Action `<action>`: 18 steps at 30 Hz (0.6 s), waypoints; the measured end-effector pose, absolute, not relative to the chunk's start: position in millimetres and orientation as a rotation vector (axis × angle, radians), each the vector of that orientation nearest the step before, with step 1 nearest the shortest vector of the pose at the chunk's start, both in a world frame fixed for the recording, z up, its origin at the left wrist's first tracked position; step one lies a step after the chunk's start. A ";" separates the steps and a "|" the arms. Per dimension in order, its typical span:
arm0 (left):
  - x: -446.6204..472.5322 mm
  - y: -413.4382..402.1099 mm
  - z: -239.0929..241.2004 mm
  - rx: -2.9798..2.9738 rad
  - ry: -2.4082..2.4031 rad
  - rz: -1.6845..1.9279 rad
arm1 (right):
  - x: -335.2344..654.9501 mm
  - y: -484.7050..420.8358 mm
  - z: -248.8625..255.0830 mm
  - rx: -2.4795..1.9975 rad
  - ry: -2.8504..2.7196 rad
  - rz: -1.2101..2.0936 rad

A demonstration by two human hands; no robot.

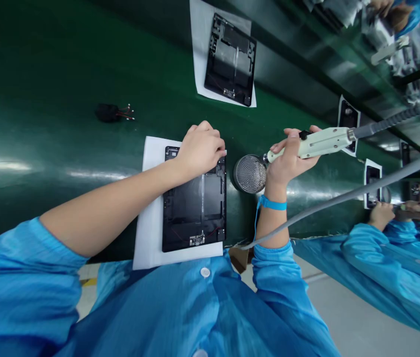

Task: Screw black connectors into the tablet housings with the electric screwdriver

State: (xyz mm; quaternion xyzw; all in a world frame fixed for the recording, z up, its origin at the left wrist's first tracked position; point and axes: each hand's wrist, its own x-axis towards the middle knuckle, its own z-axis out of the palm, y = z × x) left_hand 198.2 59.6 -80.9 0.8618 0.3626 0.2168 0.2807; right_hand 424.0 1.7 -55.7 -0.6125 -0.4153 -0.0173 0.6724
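Observation:
My right hand (287, 158) is wrapped around a cream-coloured electric screwdriver (325, 143) with a grey cable. The screwdriver points left, its front end at the rim of a round metal dish (250, 173) with a dotted surface. A black tablet housing (185, 208) with parts and a small circuit board lies in front of me on a white sheet (146, 233). Over the housing's far right corner rests my left hand (203, 148), fingers curled together. Whatever those fingers may pinch is hidden.
Another opened tablet housing (232, 59) lies on a sheet farther back on the green bench (46, 99). A small black bundle with wires (108, 113) sits at left. The grey cable (343, 198) crosses at right. Co-workers in blue sleeves (366, 253) work beyond it.

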 end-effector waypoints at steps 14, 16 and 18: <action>196.5 73.7 -83.1 2.319 0.857 0.519 | 396.9 3.0 -25.3 -1.216 -0.935 -0.104; 195.6 78.7 -80.7 2.322 0.819 0.475 | 375.2 3.8 -15.8 -1.167 -0.972 -0.046; 195.3 81.0 -77.8 2.318 0.831 0.440 | 352.8 5.6 -15.6 -1.185 -1.018 0.028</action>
